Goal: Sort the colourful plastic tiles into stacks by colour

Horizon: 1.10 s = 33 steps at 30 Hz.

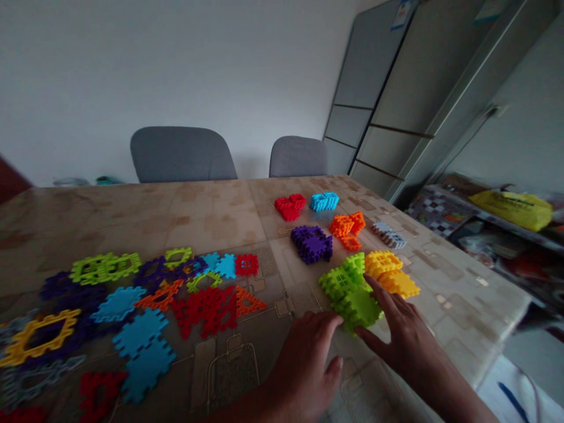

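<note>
My left hand (306, 358) lies flat on the table, fingers stretched, its fingertips just touching the near left side of a lime green block cluster (350, 291). My right hand (399, 332) is open too, fingers spread against the cluster's near right side, the index finger pointing up between the green cluster and a yellow block cluster (390, 271). Neither hand grips anything. Farther back stand a purple cluster (311, 243), an orange cluster (348, 228), a red cluster (289, 206), a cyan cluster (325, 201) and a grey-white piece (389, 234).
Several flat interlocking tiles in blue (141, 346), red (205, 308), green (104, 267), yellow (39, 335) and purple lie on the table's left half. The patterned table (207, 217) ends at right. Two grey chairs (180, 154) stand behind; a refrigerator (396, 94) is at right.
</note>
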Each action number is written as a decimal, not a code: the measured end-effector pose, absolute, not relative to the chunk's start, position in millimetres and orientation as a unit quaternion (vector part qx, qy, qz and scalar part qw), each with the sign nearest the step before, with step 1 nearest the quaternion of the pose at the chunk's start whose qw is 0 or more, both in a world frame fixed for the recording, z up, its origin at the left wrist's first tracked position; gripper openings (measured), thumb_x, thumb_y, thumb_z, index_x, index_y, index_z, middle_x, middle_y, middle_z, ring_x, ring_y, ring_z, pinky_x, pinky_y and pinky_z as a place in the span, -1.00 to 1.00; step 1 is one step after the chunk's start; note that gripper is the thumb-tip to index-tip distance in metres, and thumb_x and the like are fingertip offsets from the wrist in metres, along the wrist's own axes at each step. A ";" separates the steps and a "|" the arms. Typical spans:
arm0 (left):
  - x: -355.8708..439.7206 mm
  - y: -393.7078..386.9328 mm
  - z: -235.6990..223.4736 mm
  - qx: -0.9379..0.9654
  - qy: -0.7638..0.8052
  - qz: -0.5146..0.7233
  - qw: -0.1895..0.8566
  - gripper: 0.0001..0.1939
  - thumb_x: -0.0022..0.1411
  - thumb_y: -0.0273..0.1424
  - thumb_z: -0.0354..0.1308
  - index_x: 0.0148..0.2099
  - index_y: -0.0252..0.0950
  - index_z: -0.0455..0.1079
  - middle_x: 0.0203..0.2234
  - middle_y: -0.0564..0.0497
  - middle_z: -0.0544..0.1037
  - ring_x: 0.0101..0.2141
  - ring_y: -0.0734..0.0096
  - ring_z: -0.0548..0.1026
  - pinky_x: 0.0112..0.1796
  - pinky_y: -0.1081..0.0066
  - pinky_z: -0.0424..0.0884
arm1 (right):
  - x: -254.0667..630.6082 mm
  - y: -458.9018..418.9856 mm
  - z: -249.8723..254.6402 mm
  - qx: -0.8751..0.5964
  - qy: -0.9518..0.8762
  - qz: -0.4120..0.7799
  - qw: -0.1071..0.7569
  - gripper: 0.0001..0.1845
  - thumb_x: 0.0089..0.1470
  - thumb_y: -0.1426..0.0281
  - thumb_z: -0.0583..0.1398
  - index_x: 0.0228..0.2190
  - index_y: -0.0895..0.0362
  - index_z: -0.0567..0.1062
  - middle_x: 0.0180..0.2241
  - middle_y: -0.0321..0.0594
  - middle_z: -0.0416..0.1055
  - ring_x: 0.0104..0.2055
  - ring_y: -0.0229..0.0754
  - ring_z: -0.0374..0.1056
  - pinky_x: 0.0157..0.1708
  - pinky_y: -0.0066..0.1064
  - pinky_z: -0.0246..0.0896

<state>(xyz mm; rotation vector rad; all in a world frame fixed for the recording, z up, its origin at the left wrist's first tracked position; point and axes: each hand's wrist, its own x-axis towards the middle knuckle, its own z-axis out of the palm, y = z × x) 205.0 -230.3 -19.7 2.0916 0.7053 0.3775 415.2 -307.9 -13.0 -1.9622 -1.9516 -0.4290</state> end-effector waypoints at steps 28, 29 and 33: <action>205.1 -221.0 -30.4 0.824 0.287 0.217 0.437 -0.48 -0.06 -0.80 0.08 -0.09 -0.22 0.45 0.02 0.02 0.57 -0.24 0.37 0.53 -0.04 0.34 0.41 | 432.2 -316.1 -15.0 -0.688 -0.693 -0.126 0.172 -0.22 0.14 0.43 0.14 0.35 0.06 0.05 -0.20 -0.04 0.58 -0.20 0.07 0.54 -0.19 -0.03 0.46; 204.3 -218.2 -27.6 0.821 0.290 0.221 0.440 -0.48 -0.04 -0.79 0.09 -0.09 -0.22 0.46 -0.03 0.03 0.59 -0.26 0.38 0.54 -0.07 0.35 0.43 | 432.8 -316.8 -12.9 -0.688 -0.693 -0.123 0.176 -0.23 0.16 0.44 0.13 0.35 0.05 0.05 -0.21 -0.06 0.58 -0.22 0.06 0.55 -0.20 -0.04 0.47; 208.1 -192.0 -15.0 0.806 0.314 0.245 0.438 -0.49 0.07 -0.78 0.08 0.00 -0.23 0.46 -0.17 0.02 0.62 -0.22 0.32 0.55 -0.09 0.32 0.45 | 434.1 -318.3 -4.2 -0.680 -0.696 -0.135 0.187 -0.25 0.22 0.46 0.06 0.38 0.01 0.01 -0.30 -0.14 0.58 -0.32 -0.01 0.55 -0.29 -0.12 0.48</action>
